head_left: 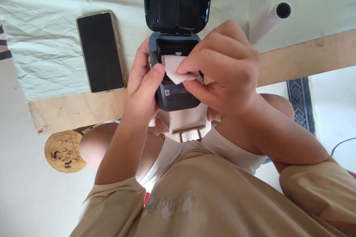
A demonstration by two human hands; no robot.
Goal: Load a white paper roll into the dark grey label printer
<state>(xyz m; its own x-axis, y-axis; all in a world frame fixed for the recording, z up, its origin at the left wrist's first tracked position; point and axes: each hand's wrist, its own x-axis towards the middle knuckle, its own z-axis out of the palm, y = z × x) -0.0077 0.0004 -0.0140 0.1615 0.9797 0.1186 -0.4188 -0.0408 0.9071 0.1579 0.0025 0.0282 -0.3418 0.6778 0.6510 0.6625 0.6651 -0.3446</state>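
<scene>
A small dark label printer (178, 100) is held near the table's front edge, its black lid (178, 7) swung up and away from me. My left hand (146, 81) wraps round the printer's left side, with the thumb along its rim. Between the thumb and fingers of my right hand (225, 66) is a folded white tissue (175, 68), pinched over the printer's uncovered compartment. The tissue and my fingers hide much of the inside. Whether the tissue touches the inner parts I cannot tell.
A phone (101, 52) in a clear case lies left of the printer. On the right is a white paper roll (264, 22) with a black core. Pale green cloth (50, 40) covers the table, short of its bare wooden edge (306, 57). A round wooden stool (65, 152) stands below left.
</scene>
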